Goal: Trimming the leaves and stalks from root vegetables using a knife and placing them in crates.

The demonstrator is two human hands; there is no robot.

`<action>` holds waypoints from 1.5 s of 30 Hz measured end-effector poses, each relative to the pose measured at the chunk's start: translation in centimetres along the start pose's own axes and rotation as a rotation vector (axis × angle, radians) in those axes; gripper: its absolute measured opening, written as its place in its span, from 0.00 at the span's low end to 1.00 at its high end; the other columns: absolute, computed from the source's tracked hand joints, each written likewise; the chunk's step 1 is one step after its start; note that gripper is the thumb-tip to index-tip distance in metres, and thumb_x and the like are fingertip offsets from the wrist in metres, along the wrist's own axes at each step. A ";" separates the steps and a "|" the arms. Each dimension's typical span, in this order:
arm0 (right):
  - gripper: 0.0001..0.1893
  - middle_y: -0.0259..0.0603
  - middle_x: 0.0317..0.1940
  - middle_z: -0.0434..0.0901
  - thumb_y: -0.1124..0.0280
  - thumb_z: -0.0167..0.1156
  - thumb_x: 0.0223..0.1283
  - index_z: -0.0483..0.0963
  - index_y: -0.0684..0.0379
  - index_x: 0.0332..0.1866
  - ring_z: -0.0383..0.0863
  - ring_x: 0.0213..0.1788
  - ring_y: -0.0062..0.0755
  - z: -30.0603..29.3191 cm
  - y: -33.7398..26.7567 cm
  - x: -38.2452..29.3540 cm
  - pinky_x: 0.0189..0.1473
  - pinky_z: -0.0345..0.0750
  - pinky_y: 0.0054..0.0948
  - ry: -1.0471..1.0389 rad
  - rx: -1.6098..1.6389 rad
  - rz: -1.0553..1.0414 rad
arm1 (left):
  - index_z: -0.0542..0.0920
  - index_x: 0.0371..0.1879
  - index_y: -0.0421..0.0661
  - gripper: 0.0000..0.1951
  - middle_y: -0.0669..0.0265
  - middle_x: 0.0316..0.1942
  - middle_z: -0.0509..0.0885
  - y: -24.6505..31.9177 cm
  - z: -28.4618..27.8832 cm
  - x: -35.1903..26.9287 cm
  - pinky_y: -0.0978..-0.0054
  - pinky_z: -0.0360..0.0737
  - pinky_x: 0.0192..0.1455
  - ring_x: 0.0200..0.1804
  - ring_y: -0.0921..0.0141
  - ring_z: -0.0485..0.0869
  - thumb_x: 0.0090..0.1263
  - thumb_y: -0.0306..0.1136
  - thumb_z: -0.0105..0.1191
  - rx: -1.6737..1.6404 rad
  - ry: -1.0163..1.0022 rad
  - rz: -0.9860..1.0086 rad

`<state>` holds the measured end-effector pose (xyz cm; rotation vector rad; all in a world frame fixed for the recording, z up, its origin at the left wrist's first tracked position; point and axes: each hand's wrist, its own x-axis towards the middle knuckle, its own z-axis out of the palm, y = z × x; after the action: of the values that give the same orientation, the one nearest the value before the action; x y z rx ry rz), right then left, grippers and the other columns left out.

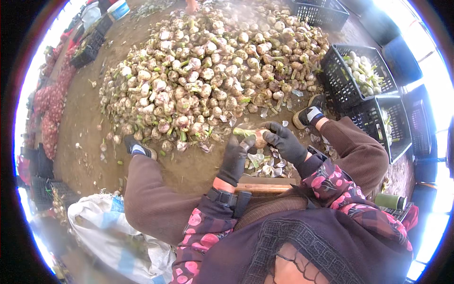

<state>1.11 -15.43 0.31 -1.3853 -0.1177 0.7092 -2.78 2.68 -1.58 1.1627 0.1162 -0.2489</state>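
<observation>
Both of my hands wear dark gloves and meet over the ground between my knees. A garlic bulb with a short green stem lies between them, the stem pointing left. My left hand has its thumb and fingers at the stem side of the bulb. My right hand grips the bulb's right side with its fingertips. Just beyond the hands spreads a large heap of garlic bulbs. Loose peeled garlic skins lie below my hands, beside a wooden board edge.
Black plastic crates with pale peeled garlic stand at the right, one nearer me. Another crate is at the top right. A white woven sack lies at lower left. Red net sacks line the left. Another person's hand shows beyond the heap.
</observation>
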 end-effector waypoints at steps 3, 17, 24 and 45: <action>0.19 0.38 0.45 0.78 0.59 0.56 0.67 0.70 0.62 0.54 0.78 0.38 0.23 1.0 -0.3 0.1 0.43 0.76 0.23 0.089 -0.515 -0.389 | 0.69 0.53 0.36 0.16 0.60 0.39 0.80 -1.3 0.4 0.0 0.75 0.80 0.38 0.34 0.73 0.81 0.66 0.28 0.45 0.071 0.175 0.127; 0.19 0.41 0.34 0.79 0.65 0.55 0.68 0.64 0.66 0.57 0.83 0.37 0.37 3.1 2.6 -0.3 0.40 0.79 0.32 0.324 -0.481 -0.365 | 0.63 0.62 0.39 0.29 0.53 0.55 0.72 -0.8 1.7 0.2 0.69 0.73 0.59 0.55 0.62 0.75 0.55 0.20 0.39 0.476 0.349 0.346; 0.19 0.33 0.32 0.79 0.50 0.45 0.72 0.69 0.56 0.48 0.79 0.30 0.20 2.7 0.8 -0.9 0.31 0.76 0.22 0.171 -0.353 -0.267 | 0.70 0.58 0.40 0.24 0.65 0.38 0.80 1.1 0.9 -0.6 0.80 0.78 0.39 0.35 0.77 0.79 0.59 0.25 0.35 0.062 0.097 0.082; 0.15 0.34 0.34 0.80 0.57 0.51 0.70 0.73 0.59 0.46 0.81 0.32 0.21 2.7 0.4 -2.0 0.31 0.79 0.19 0.116 0.147 -0.030 | 0.82 0.34 0.38 0.12 0.54 0.30 0.84 -7.1 -3.9 1.1 0.61 0.80 0.37 0.32 0.55 0.83 0.60 0.33 0.49 0.906 0.123 0.061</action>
<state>-1.88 -14.11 1.15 -1.2782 0.0055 0.5993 -3.40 3.51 -9.68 2.0808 0.0745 -0.1739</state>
